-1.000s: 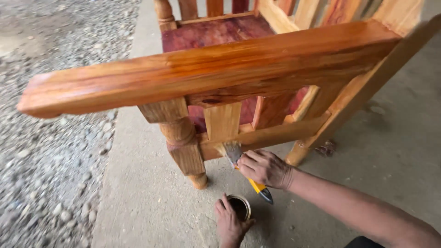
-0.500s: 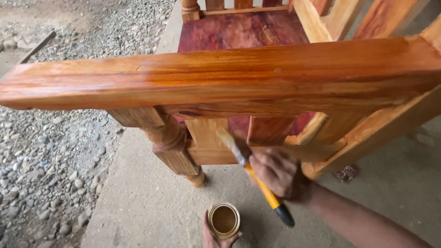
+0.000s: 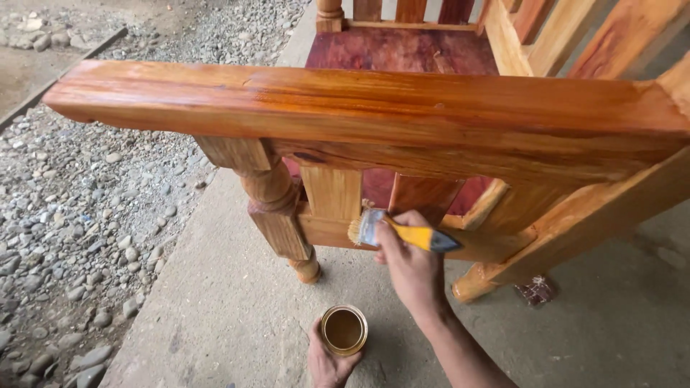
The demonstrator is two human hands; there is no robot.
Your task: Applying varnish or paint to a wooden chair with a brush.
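Nearest the camera, at the bottom edge, the left hand [image 3: 327,363] rests on the concrete floor [image 3: 230,316] with fingers curled around the lower side of a small round tin [image 3: 343,330], gripping it; the tin stands upright and open, with brown liquid inside and a brass-coloured rim. Just beyond and to the right, the right hand [image 3: 411,267] is raised off the floor, forearm running in from the lower right, fingers closed around a paintbrush [image 3: 399,233]. The brush lies nearly level: yellow handle with dark tip pointing right, metal ferrule and pale bristles pointing left. The bristles touch the lower side rail [image 3: 327,231] of a wooden armchair [image 3: 374,108], just below a flat slat [image 3: 332,192]. To the left of the slat stands the turned front leg [image 3: 277,215], its foot on the concrete. Above runs the broad armrest [image 3: 345,100], glossy orange-brown, spanning the frame. Beyond it the reddish seat [image 3: 402,50] shows, with far-side spindles at the top edge. A small dark object [image 3: 535,291] lies on the floor by the right-hand leg; kind unclear. Left of the concrete, grey gravel [image 3: 79,201] extends far.
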